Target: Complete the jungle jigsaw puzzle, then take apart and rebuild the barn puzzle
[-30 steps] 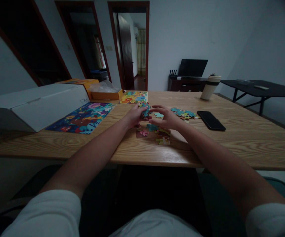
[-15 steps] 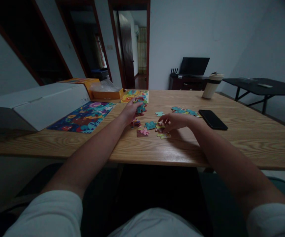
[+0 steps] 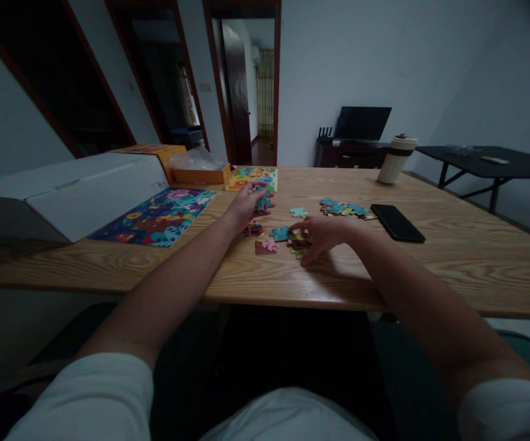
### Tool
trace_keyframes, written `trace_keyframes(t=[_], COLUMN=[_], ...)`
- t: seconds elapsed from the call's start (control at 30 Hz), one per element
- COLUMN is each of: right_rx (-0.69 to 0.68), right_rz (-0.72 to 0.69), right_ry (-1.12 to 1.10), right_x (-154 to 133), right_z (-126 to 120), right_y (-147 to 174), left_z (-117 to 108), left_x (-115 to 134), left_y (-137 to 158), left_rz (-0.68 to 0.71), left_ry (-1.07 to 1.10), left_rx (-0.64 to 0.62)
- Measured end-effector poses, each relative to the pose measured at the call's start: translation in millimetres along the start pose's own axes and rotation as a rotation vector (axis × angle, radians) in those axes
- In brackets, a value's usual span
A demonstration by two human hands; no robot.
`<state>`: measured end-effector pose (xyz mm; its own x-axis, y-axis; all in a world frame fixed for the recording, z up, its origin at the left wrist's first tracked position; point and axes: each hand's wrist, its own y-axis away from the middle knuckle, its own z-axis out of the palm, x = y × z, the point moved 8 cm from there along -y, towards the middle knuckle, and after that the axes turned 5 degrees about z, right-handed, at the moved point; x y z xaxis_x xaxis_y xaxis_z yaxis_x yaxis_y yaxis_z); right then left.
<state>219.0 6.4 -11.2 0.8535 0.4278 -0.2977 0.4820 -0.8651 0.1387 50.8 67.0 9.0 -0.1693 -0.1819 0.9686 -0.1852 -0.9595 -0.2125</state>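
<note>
My left hand [image 3: 247, 205] is closed around a bunch of jigsaw puzzle pieces [image 3: 263, 198], held just over the table. Below it lie a few dark multicoloured pieces [image 3: 253, 229]. My right hand [image 3: 322, 236] has its thumb and fingers around some yellow and brown jigsaw pieces [image 3: 298, 241] on the tabletop, partly hiding them. Touching or almost touching these is a teal piece [image 3: 281, 233]. A pink and brown piece [image 3: 265, 246] lies nearer to me, and a pale teal piece [image 3: 298, 212] farther off.
More pieces lie in a heap [image 3: 345, 208] beside a black phone [image 3: 397, 223]. A cup [image 3: 397, 159] stands at the far right of the wooden table [image 3: 467, 263]. At left are a white box [image 3: 81, 190], a dark picture sheet [image 3: 159, 217], an orange tray [image 3: 201, 176] and a yellow sheet [image 3: 267, 177].
My right hand has spread its thumb and fingers around the yellow and brown pieces, which sit closer together. My left hand stays almost in place with its bunch.
</note>
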Motion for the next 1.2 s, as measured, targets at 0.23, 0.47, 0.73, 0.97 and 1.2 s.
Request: trace_keyframes(t=[0.23, 0.47, 0.73, 0.97, 1.2], right_rx=[-0.043, 0.000, -0.017, 0.008, 0.039], right_rz=[0.054, 0.040, 0.062, 0.016, -0.070], right_ry=[0.001, -0.086, -0.019, -0.289, -0.757], right_x=[10.1, 16.0, 18.7, 23.9, 23.9], right_z=[4.1, 0.1, -1.9, -11.5, -18.1], right_y=[-4.9, -8.0, -9.9, -9.2, -10.9], left_z=[3.6, 3.7, 4.0, 3.6, 8.2], left_x=[-0.8, -1.2, -2.9, -0.5, -2.1], left_y=[1.8, 2.4, 1.0, 1.6, 4.3], left_rz=[-0.004, -0.003, -0.004, 0.004, -0.013], left_ry=[-0.017, -0.042, -0.050, -0.046, -0.080], left_rx=[-0.026, -0.030, -0.044, -0.033, -0.078])
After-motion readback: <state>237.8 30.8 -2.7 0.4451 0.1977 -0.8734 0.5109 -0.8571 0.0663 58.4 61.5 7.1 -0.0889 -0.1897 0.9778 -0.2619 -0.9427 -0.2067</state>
